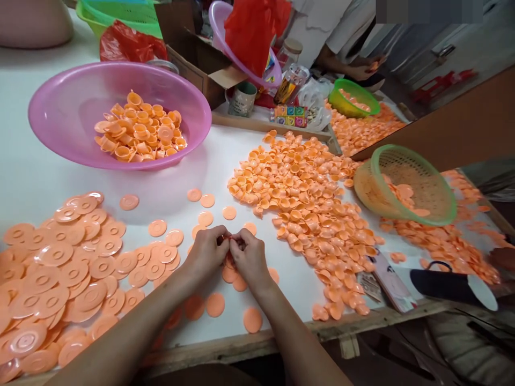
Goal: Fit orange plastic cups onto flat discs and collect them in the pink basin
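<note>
Over the white table, my left hand (209, 249) and my right hand (250, 257) meet with their fingertips pinched together. What lies between the fingers is mostly hidden; only a speck of orange shows there. Beneath them lie a few small orange discs (230, 274). To the left spreads a heap of orange toy saucers (72, 272) with ring marks in their centres. On the right is a large pile of tiny orange toy cups (300, 179). Behind my left hand, a pink basin (60, 120) holds orange cups joined to saucers (140, 131).
A green basket (414, 185) with orange pieces stands tilted at right, near a dark mug (440, 284) lying on its side. Behind are a cardboard box (193, 72), a printed mug (243, 99) and a red bag (255, 32). Another person's hand (362, 71) works beyond a green bowl (354, 102).
</note>
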The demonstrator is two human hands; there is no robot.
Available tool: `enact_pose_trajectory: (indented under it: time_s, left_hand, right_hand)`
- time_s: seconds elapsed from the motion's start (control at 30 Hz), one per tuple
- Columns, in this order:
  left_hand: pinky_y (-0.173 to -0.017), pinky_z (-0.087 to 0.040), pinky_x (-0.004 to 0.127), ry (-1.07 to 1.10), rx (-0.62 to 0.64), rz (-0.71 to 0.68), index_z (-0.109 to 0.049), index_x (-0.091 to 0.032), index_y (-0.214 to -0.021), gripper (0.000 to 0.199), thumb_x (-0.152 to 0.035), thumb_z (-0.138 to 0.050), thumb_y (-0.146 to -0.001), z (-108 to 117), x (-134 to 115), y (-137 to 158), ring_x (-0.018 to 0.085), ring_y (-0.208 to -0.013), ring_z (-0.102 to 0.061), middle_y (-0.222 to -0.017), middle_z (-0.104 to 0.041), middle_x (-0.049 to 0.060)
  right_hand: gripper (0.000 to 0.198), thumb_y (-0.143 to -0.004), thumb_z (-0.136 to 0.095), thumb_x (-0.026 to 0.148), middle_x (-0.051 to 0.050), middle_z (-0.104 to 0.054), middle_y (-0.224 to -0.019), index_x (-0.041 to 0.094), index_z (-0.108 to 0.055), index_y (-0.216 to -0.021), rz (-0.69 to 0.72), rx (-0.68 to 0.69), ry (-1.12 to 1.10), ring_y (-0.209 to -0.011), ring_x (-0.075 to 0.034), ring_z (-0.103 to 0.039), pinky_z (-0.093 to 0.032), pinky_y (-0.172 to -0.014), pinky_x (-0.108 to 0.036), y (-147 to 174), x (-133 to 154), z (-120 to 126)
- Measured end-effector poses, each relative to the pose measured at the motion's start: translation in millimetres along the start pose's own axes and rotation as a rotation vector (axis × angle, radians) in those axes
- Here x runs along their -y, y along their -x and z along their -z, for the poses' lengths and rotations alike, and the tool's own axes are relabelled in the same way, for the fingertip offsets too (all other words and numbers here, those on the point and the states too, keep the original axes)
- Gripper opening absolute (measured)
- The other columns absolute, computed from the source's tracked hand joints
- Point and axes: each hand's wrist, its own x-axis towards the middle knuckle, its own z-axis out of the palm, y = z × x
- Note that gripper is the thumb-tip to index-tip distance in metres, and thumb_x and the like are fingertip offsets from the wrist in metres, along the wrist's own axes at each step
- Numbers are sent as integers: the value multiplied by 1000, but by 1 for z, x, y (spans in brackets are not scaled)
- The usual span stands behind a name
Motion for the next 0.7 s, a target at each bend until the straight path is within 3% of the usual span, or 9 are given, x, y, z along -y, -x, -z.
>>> enact_pose_trajectory:
  time_s: [0.13, 0.2, 0.27, 0.33, 0.43, 0.5, 0.57, 0.63, 0.7]
  left_hand:
    - [-46, -38, 21, -60, -37, -5, -62, -18, -69, 16, -12, -49, -76, -1, -6, 4, 11, -45, -54, -51, -56, -4]
    - [-44, -39, 21, -31, -91, -17, -64, -19, -73, 17, -14, -48, -77, 17, -14, 4, 10, -41, -53, -50, -55, -5]
    - [-45, -43, 21, 27, -234, -65, -66, -18, -79, 16, -18, -50, -79, 55, -27, -3, 10, -41, -55, -53, -57, -5]
    - [-48, -47, 22, 58, -474, -154, -68, -17, -85, 14, -22, -55, -79, 107, -45, -15, 10, -44, -57, -59, -60, -4]
    - [-55, -50, 23, 21, -780, -183, -62, -13, -117, 38, -27, -61, -81, 178, -65, -31, 9, -50, -59, -72, -64, -2]
    - [-57, -48, 24, -63, -828, -179, -58, -15, -124, 45, -31, -64, -82, 196, -66, -32, 9, -52, -59, -79, -66, -1]
    - [-60, -46, 25, -207, -680, -210, -67, -17, -106, 28, -31, -65, -82, 183, -53, -24, 11, -57, -59, -77, -66, -1]
    - [-64, -44, 27, -372, -419, -261, -69, -19, -84, 10, -27, -64, -82, 147, -30, -11, 15, -68, -60, -74, -66, 1]
    - [-68, -42, 31, -538, -247, -291, -68, -19, -79, 6, -20, -63, -80, 102, -6, 2, 20, -79, -58, -77, -66, 4]
  right_hand:
    - [15, -81, -55, 31, 2, -62, -56, 19, -62, -75, -56, 174, -64, -45, -14, -56, -43, -45, -24, -8, 3, 19]
    - [21, -81, -56, 35, -1, -67, -63, 18, -69, -80, 0, 110, -1, -50, -16, -59, -45, -49, -26, -16, 4, 44]
    - [27, -82, -56, 38, -4, -70, -72, 19, -72, -90, 78, -143, 155, -59, -18, -63, -47, -57, -28, -26, 1, 73]
    - [31, -82, -56, 38, -5, -70, -71, 19, -73, -99, 88, -319, 352, -64, -20, -63, -46, -61, -29, -34, -6, 98]
    - [28, -84, -54, 39, -5, -68, -67, 19, -73, -89, 82, -326, 540, -61, -20, -60, -42, -61, -30, -43, -18, 117]
    - [31, -86, -51, 42, -5, -67, -65, 19, -68, -74, 114, -313, 590, -58, -19, -57, -40, -59, -30, -44, -25, 119]
    - [35, -87, -49, 45, -6, -66, -64, 20, -62, -66, 143, -334, 622, -58, -19, -55, -39, -59, -30, -44, -30, 116]
    - [33, -86, -50, 45, -6, -67, -65, 21, -61, -66, 132, -367, 629, -60, -20, -56, -39, -60, -30, -44, -33, 112]
    - [28, -85, -52, 42, -7, -68, -69, 19, -64, -74, 92, -387, 621, -63, -20, -58, -40, -61, -30, -45, -33, 109]
